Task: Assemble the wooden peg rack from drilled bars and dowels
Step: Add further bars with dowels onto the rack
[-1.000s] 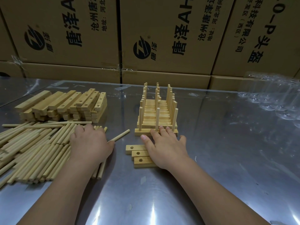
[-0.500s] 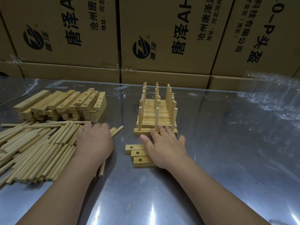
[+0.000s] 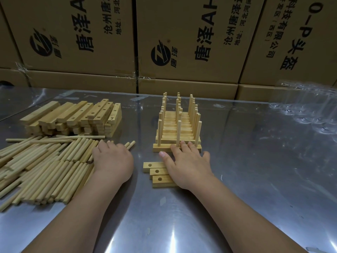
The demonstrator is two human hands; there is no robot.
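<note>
A stack of finished peg racks [image 3: 177,132], drilled bars with upright dowels, stands mid-table. Three loose drilled bars [image 3: 156,171] lie side by side just in front of it. My right hand [image 3: 187,165] lies flat across those bars, fingertips touching the front bar of the stack. A wide pile of loose dowels [image 3: 42,167] covers the table's left side. My left hand [image 3: 114,161] rests palm-down on the pile's right edge, fingers over a few dowels; whether it grips any is hidden. A heap of drilled bars [image 3: 76,117] lies behind the dowels.
Stacked cardboard boxes [image 3: 182,42] wall off the back of the shiny metal table [image 3: 255,179]. Clear plastic packaging [image 3: 310,110] lies at the far right. A couple of dowel ends [image 3: 131,144] stick out past my left hand.
My left hand slid right along the dowel pile's edge, pushing the loose dowels near it closer together. My right hand stayed on the three bars.
</note>
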